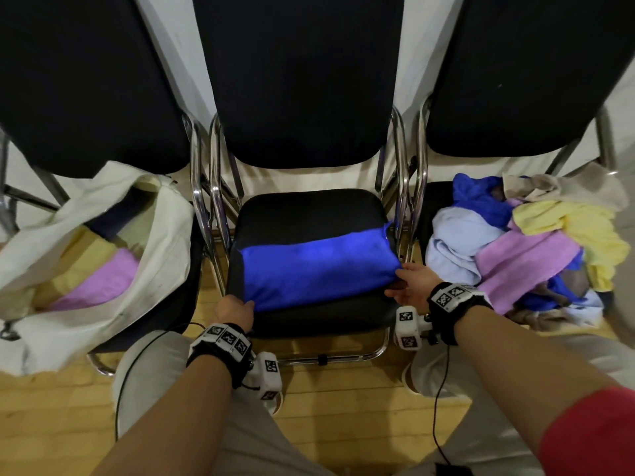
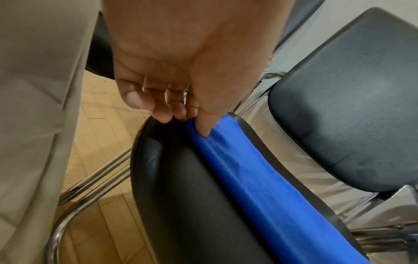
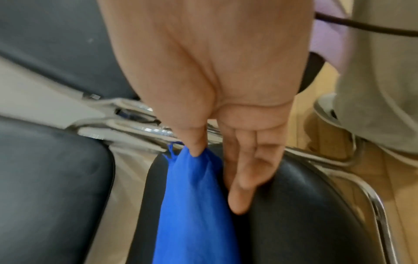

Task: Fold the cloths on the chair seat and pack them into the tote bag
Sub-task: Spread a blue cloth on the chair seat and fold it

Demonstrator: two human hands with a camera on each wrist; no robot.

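Blue cloth (image 1: 318, 269) lies folded across the middle chair seat (image 1: 309, 211). My left hand (image 1: 235, 312) pinches its near left corner, my right hand (image 1: 414, 285) its near right corner. Tote bag (image 1: 103, 242) sits left, cloth pile (image 1: 529, 242) right.

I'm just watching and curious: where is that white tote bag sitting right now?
In the head view the tote bag slumps open on the left chair's seat, beside the middle chair that holds the blue cloth.
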